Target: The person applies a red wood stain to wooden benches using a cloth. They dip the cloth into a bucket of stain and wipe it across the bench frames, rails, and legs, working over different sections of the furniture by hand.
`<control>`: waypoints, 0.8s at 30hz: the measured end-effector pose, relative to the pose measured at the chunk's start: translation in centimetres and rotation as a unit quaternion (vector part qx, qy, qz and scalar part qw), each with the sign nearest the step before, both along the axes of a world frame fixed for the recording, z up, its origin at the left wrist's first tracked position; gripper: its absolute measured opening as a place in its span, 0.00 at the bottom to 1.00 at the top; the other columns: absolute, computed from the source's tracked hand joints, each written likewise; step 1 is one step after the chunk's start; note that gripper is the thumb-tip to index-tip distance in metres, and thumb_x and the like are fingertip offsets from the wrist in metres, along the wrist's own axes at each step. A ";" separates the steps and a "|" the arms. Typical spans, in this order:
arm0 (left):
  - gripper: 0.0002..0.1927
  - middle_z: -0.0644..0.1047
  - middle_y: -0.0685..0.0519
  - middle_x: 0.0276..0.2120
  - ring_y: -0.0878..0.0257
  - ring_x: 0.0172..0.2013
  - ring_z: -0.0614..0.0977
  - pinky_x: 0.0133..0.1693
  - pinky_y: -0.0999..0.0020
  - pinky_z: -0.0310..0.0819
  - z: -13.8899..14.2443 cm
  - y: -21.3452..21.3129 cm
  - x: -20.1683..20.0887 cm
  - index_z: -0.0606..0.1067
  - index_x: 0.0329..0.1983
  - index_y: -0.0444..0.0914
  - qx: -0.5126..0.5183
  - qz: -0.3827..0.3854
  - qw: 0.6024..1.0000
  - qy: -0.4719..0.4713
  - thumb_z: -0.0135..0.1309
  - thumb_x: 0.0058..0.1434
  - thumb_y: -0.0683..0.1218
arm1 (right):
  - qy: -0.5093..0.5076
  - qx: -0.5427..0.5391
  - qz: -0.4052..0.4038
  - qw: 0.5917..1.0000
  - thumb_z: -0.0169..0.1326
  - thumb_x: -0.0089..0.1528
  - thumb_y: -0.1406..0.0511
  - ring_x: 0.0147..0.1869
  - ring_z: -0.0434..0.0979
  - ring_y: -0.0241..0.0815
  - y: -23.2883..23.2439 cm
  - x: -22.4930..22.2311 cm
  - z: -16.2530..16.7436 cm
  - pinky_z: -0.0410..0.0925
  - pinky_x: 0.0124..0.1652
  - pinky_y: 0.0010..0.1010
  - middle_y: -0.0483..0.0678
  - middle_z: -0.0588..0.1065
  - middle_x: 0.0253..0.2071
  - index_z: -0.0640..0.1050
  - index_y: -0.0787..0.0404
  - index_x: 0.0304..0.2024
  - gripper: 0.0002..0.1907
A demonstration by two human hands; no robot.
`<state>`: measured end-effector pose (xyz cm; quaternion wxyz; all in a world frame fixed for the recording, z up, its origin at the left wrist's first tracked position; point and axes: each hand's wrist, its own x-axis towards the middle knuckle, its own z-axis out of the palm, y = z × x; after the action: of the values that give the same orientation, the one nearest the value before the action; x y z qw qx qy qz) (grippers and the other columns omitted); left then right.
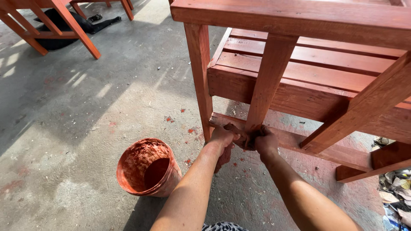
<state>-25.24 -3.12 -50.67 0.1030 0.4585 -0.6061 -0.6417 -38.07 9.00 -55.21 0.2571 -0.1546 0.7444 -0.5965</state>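
Note:
A red-brown stained wooden bench (pixel 299 64) stands in front of me on a concrete floor. Both my hands are low at its side frame, where an upright slat (pixel 267 81) meets the bottom rail (pixel 325 149). My left hand (pixel 222 141) and my right hand (pixel 264 141) together clutch a dark, stain-soaked rag (pixel 244 137) pressed against the rail at the foot of the slat. Both hands are smeared with red stain. A small round bucket (pixel 147 169), coated inside and out with red stain, sits on the floor just left of my left forearm.
Red stain spots (pixel 190 130) dot the concrete near the bench leg (pixel 200 77). Another stained wooden frame (pixel 55 21) stands at the far left with a dark cloth (pixel 72 25) under it. Scraps of litter (pixel 396 192) lie at the right edge.

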 end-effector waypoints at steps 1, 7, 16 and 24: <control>0.17 0.83 0.48 0.38 0.58 0.27 0.81 0.24 0.66 0.75 0.4 0.0 -0.1 0.77 0.46 0.32 0.000 -0.002 1.000 0.004 0.65 0.53 0.38 | -0.038 -0.050 -0.002 0.998 0.49 0.61 0.75 0.43 0.76 0.37 -0.2 -0.1 0.2 0.70 0.40 0.29 0.46 0.80 0.43 0.81 0.63 0.49 0.16; 0.19 0.83 0.49 0.37 0.58 0.27 0.79 0.27 0.64 0.74 4.7 0.0 -0.2 0.77 0.49 0.35 -0.025 -0.032 0.998 -0.047 0.66 0.55 0.43 | 0.000 -0.124 -0.044 0.991 0.46 0.59 0.76 0.43 0.74 0.31 0.3 0.5 4.2 0.68 0.41 0.22 0.43 0.80 0.42 0.81 0.62 0.50 0.20; 0.20 0.82 0.48 0.35 0.60 0.26 0.78 0.28 0.62 0.74 9.6 -0.2 0.1 0.76 0.50 0.34 -0.053 -0.042 0.997 0.048 0.64 0.54 0.38 | 0.147 0.021 -0.041 0.988 0.46 0.57 0.73 0.32 0.75 0.41 1.6 -0.4 14.5 0.69 0.32 0.35 0.55 0.79 0.30 0.82 0.72 0.40 0.15; 0.18 0.80 0.53 0.33 0.65 0.25 0.77 0.27 0.66 0.76 14.1 -0.2 0.1 0.75 0.48 0.39 -0.020 -0.037 0.987 0.154 0.63 0.55 0.37 | 0.264 0.047 -0.054 0.962 0.49 0.61 0.72 0.27 0.75 0.40 1.9 -0.3 23.9 0.70 0.27 0.35 0.50 0.79 0.29 0.80 0.60 0.53 0.19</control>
<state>-25.12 -3.33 -36.54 0.1805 0.3296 -0.6123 -0.6956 -38.37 10.92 -31.36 0.0256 -0.2537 0.8205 -0.5117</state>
